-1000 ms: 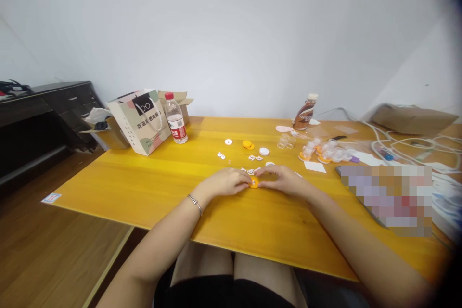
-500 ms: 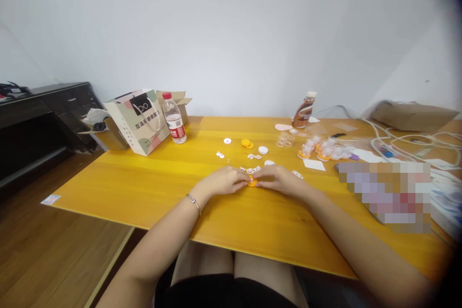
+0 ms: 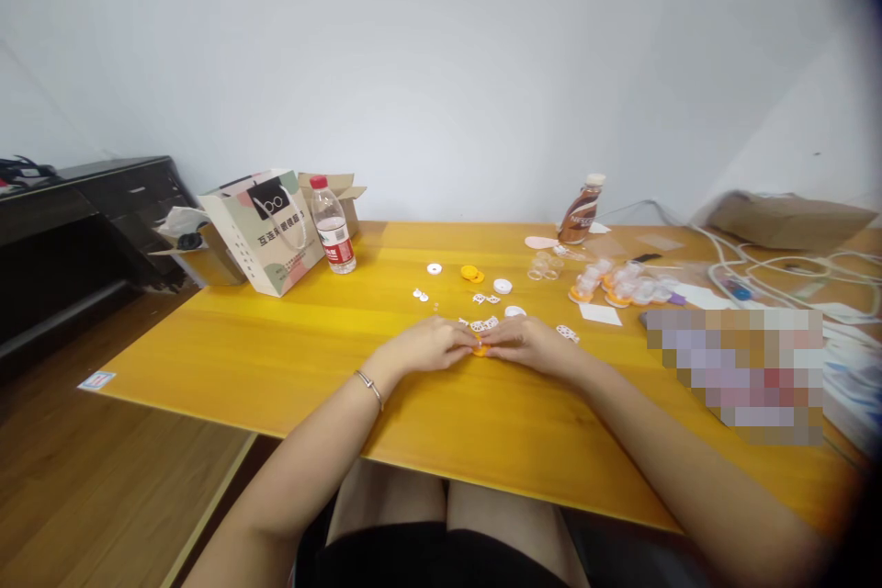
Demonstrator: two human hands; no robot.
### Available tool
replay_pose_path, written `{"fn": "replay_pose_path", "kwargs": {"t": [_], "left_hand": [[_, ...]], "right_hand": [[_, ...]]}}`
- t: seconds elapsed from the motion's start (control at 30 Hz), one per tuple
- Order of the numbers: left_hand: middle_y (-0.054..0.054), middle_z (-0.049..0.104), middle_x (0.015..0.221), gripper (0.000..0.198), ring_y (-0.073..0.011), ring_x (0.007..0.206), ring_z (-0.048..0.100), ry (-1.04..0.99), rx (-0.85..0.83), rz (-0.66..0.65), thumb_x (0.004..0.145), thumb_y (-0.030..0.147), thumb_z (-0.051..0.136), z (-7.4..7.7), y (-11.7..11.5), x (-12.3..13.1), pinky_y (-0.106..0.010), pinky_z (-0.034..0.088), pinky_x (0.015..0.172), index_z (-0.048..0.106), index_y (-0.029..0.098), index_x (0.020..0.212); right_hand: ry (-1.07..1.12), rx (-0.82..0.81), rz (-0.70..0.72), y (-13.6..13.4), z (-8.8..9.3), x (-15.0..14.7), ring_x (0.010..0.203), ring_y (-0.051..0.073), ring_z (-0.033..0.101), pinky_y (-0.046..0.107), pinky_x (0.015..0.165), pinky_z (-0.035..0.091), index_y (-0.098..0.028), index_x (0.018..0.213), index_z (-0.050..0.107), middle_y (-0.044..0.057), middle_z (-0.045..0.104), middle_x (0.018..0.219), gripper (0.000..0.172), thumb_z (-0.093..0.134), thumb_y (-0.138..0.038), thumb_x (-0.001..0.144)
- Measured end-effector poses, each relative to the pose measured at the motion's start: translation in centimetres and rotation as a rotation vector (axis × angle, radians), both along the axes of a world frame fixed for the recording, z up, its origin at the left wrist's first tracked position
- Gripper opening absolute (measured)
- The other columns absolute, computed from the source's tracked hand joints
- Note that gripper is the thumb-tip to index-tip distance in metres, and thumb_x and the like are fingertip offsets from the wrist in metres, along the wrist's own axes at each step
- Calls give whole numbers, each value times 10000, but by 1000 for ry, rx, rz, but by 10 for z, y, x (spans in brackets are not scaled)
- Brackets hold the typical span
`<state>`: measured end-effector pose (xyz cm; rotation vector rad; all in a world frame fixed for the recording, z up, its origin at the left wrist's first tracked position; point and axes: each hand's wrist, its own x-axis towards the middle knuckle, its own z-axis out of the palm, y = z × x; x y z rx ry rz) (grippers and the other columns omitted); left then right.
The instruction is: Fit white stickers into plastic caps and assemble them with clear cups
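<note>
A small round orange plastic piece [image 3: 480,350] with a white part on top lies between my hands, low at the table's middle. My left hand [image 3: 434,345] has its fingertips closed on the piece's left side. From the right, my right hand [image 3: 527,344] grips the same piece with thumb and fingers. My fingers hide much of it. Just beyond are white cut-out pieces [image 3: 486,324], partly covered by my fingers, and more white cut-out pieces [image 3: 486,299]. White discs [image 3: 503,287] and orange discs [image 3: 472,274] lie farther back.
A paper bag [image 3: 265,234] and red-capped water bottle [image 3: 333,230] stand at the left. A brown drink bottle [image 3: 582,209] stands at the back right. Clear-and-orange assembled pieces [image 3: 624,283], clear rings [image 3: 544,266] and white cables [image 3: 751,262] lie on the right. The table's front edge [image 3: 510,489] is near my lap.
My right fingers have shifted slightly over the orange piece, covering more of it. Both hands otherwise stay in place, and the other things have not moved.
</note>
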<state>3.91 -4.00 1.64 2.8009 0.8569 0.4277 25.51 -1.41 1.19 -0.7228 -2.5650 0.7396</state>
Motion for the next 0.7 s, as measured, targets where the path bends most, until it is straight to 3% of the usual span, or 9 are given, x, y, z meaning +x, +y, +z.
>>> {"fn": "replay_pose_path", "kwargs": {"t": [0.37,0.7], "left_hand": [[-52,623,1076,235,-153,975,578,42,8,-8,857,194,432,2,-1,0,-273,433,853,609,197,1013],[-43,620,1076,254,-171,944,587,89,84,40,869,228,402,0,-6,3,-293,423,868,615,184,1001]], "right_hand": [[-54,119,58,-4,7,-2,881,183,609,313,800,447,-247,997,663,59,677,981,290,436,-365,861],[-214,314,-22,-13,4,-6,857,202,603,347,790,438,-236,915,689,80,667,962,294,420,-345,871]]}}
